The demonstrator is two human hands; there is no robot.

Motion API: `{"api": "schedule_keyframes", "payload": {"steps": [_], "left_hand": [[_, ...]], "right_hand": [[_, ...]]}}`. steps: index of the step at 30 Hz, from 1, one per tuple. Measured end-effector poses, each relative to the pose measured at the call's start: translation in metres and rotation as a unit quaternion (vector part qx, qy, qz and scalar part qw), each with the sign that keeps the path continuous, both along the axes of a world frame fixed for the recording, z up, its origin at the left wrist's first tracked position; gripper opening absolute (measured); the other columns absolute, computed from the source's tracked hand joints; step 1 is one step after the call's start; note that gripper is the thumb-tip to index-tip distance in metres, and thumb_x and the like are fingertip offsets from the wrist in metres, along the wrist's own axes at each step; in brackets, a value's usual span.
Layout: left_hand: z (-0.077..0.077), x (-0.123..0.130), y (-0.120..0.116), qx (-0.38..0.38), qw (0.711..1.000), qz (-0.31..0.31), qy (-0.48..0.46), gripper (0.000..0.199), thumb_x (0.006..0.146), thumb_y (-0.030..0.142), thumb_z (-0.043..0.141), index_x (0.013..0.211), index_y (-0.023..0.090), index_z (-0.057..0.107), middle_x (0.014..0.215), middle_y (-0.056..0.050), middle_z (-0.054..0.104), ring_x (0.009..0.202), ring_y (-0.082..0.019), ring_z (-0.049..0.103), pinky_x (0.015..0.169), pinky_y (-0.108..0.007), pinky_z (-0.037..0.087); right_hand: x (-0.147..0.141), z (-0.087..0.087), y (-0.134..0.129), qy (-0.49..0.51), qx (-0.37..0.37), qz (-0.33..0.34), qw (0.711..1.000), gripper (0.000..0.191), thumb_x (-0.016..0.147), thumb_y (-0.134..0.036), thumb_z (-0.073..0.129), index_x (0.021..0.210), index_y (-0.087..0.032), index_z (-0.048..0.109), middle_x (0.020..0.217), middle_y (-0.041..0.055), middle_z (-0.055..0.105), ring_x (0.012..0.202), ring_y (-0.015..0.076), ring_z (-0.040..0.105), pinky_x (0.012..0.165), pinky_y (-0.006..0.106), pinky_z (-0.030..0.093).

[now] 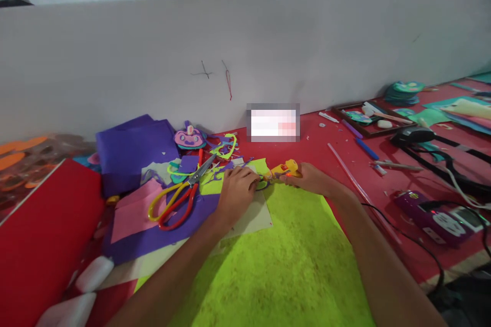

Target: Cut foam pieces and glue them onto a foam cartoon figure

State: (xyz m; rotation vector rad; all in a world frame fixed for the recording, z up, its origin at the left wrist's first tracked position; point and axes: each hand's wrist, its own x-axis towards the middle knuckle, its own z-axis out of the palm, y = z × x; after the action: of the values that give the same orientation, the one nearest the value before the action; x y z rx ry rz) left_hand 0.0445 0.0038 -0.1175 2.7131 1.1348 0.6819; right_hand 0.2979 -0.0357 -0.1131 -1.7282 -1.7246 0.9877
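Observation:
My right hand (307,179) is closed on a yellow glue gun (284,169), which points left; a small red light glows on it. My left hand (238,189) has its fingers curled down on a small dark-edged piece (262,184) by the gun's tip. The fingers and the piece's small size hide what it is. Beneath both arms spreads a stained lime-green sheet (284,255), with a pale paper piece (253,217) on it. Open scissors (180,196) with yellow and red handles lie left of my left hand.
Purple sheets (134,150), a pink sheet (134,209) and cut scraps (230,145) lie left, beside a red box-like object (49,230). To the right are a clear stick (356,184), a brown tray (374,130), a purple device (433,217) and a black cable (414,245).

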Motion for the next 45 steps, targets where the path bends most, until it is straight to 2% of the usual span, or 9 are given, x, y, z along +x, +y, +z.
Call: {"api": "schedule_keyframes", "payload": {"steps": [7,16,24,35,45], "left_hand": [[0.002,-0.005,-0.003,0.021,0.999,0.026,-0.036,0.023,0.1,0.017,0.054,0.105,0.023,0.075,0.108,-0.006,0.074,0.105,-0.026,0.063,0.091,-0.044,0.043],[0.003,-0.011,-0.014,0.063,0.998,-0.014,0.025,0.033,0.093,0.011,0.056,0.118,0.025,0.073,0.122,-0.006,0.074,0.111,-0.028,0.064,0.095,-0.048,0.043],[0.002,-0.009,-0.015,0.076,0.996,-0.03,0.043,0.028,0.094,0.013,0.058,0.116,0.024,0.072,0.124,-0.006,0.074,0.116,-0.028,0.064,0.106,-0.051,0.04],[0.003,-0.01,-0.016,0.08,0.996,-0.029,0.034,0.026,0.095,0.014,0.058,0.115,0.024,0.072,0.124,-0.005,0.074,0.117,-0.028,0.063,0.104,-0.05,0.041],[0.002,-0.009,-0.015,0.078,0.996,-0.031,0.026,0.023,0.097,0.017,0.058,0.111,0.025,0.074,0.121,-0.005,0.075,0.116,-0.027,0.064,0.104,-0.05,0.04]], "right_hand": [[0.0,-0.001,0.001,0.014,-0.004,0.006,1.0,0.056,0.078,-0.075,0.065,0.07,-0.021,0.053,0.061,-0.0018,0.05,0.056,0.013,0.043,0.051,0.029,0.028],[0.001,-0.004,0.0,0.015,-0.001,-0.001,1.0,0.056,0.078,-0.076,0.064,0.071,-0.021,0.055,0.061,-0.0032,0.048,0.057,0.0125,0.043,0.051,0.027,0.028],[0.0,-0.003,0.001,-0.009,0.003,-0.007,1.0,0.059,0.076,-0.078,0.064,0.065,-0.021,0.052,0.058,-0.0029,0.047,0.055,0.0126,0.042,0.05,0.027,0.028],[0.001,-0.005,0.001,-0.001,0.001,-0.002,1.0,0.059,0.077,-0.078,0.062,0.07,-0.02,0.056,0.061,-0.0029,0.048,0.056,0.0126,0.042,0.052,0.028,0.029],[0.001,0.004,-0.003,-0.036,0.034,-0.012,0.999,0.059,0.077,-0.077,0.064,0.064,-0.022,0.05,0.059,-0.0037,0.037,0.056,0.0119,0.033,0.051,0.029,0.021]]}}
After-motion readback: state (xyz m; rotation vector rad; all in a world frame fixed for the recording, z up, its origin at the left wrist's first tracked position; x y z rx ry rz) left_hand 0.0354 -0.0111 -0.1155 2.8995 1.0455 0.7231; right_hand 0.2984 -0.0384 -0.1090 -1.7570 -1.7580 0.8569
